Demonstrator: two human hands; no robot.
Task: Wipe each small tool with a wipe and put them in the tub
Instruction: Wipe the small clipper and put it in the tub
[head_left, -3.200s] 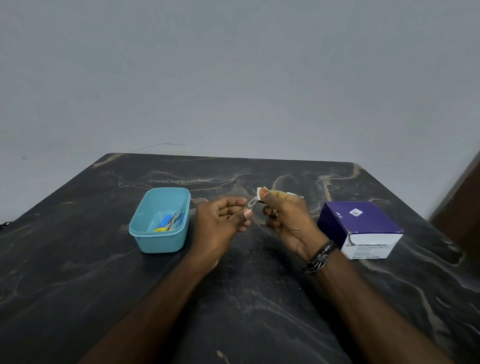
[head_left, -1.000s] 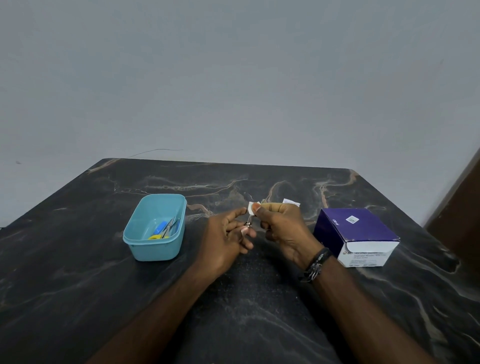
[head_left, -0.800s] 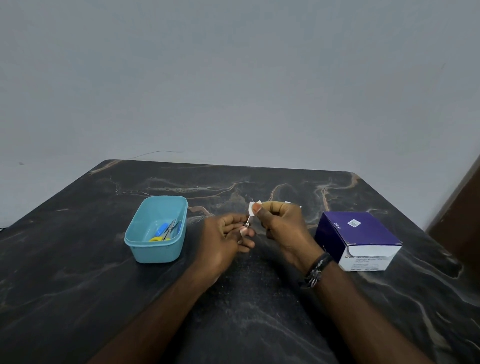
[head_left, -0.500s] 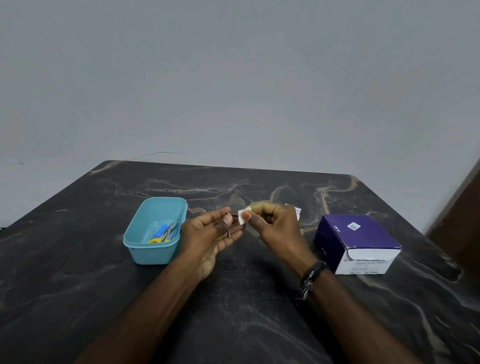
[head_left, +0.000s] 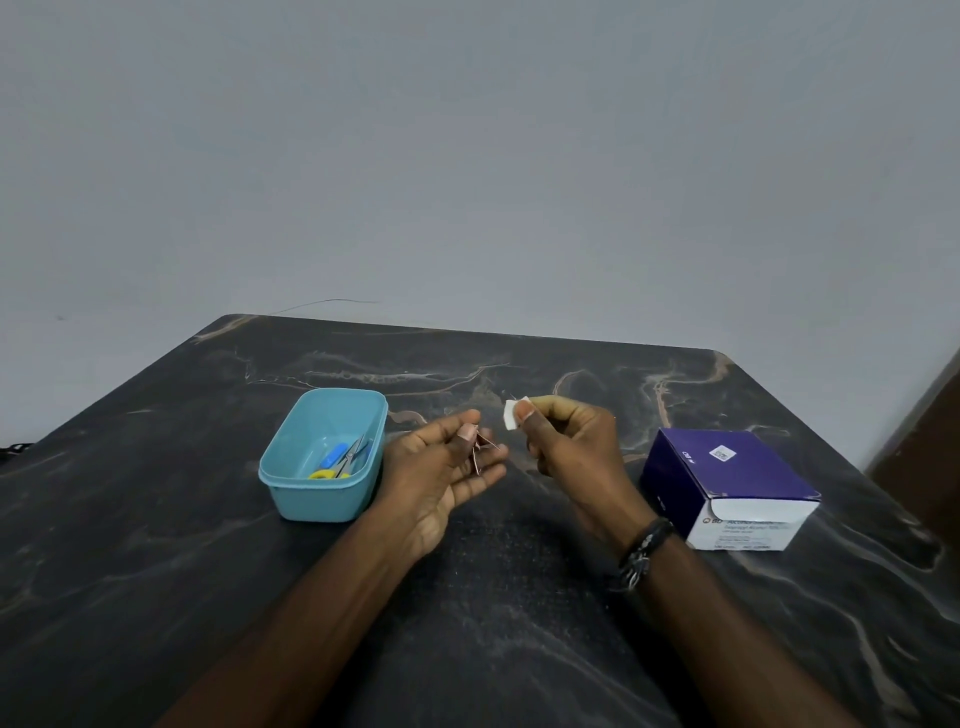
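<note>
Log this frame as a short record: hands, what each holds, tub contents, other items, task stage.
left hand: palm up, thumb pinning a small metal tool against its fingers
right hand: pinches a white wipe, apart from the tool
tub: light blue, left of the hands; holds small scissors and blue and yellow items
box: purple and white, on the table at right
wrist: dark bracelet on the right
stage: the held tool is not yet in the tub
</note>
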